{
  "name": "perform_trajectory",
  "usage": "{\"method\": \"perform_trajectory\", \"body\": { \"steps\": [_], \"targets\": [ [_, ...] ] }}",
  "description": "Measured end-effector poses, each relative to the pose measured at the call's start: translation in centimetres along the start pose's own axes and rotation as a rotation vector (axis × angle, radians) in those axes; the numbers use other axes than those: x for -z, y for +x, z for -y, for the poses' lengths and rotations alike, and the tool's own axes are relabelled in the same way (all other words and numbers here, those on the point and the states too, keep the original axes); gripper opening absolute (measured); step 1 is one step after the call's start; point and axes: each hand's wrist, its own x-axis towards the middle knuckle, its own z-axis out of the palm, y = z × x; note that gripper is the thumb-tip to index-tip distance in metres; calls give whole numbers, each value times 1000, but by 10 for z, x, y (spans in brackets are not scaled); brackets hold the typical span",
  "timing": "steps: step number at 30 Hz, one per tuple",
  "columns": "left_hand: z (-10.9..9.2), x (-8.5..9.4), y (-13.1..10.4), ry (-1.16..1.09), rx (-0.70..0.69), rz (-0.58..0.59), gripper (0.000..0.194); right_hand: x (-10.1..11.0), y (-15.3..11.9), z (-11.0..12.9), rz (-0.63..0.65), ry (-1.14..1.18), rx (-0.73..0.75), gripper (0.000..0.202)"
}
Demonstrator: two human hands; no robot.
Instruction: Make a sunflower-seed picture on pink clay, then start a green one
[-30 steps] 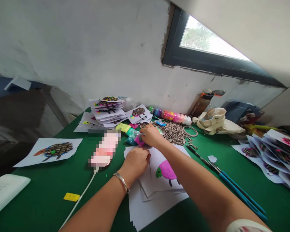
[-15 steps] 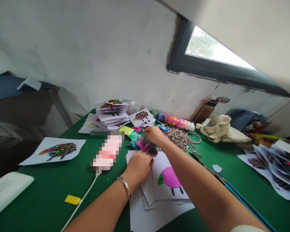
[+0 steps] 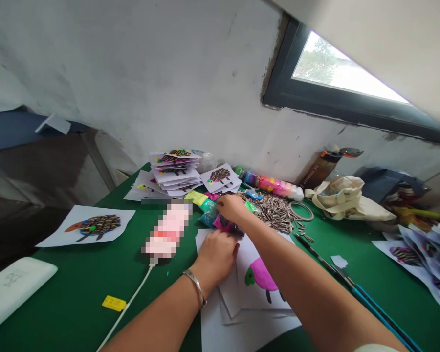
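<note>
Right hand (image 3: 232, 208) curled at the coloured bags (image 3: 208, 217) toward the worktop's (image 3: 80, 276) far edge, left hand (image 3: 216, 256) bent above the paper (image 3: 250, 299), both grips hidden; light pressure seemed wisest.

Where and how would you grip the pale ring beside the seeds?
Probably the near-right rim of the ring, from above, fingers inside and outside the band: it lies flat with an open middle. Seeds crowd its left and the bag sits behind, so the near right looks freest.
</note>
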Motion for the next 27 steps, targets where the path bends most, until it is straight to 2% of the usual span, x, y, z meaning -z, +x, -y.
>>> {"method": "perform_trajectory", "body": {
  "steps": [4,11,13,16,19,23,25,27],
  "targets": [
    [0,-1,1,9,-6,-3,24,6,5,7,-43,14,-11,33],
    [2,-5,3,19,-42,5,23,-8,24,54,-96,86,99,36],
    [4,-7,2,8,-39,-6,24,-9,26,56,-109,128,112,37],
    [4,-6,2,-23,-18,-34,24,-1,21,42,-163,228,95,40],
    [2,-1,1,-81,1,-65,24,15,-4,17,-227,374,55,37],
    [-3,7,0,-186,51,-140,31,29,-68,-9,-255,640,2,38],
    [-8,9,0,-352,123,-181,36,31,-105,-17,-220,1261,-102,34],
    [-15,10,-1,-596,188,-182,43,31,-138,-21,-194,1620,-219,34]
  ]
}}
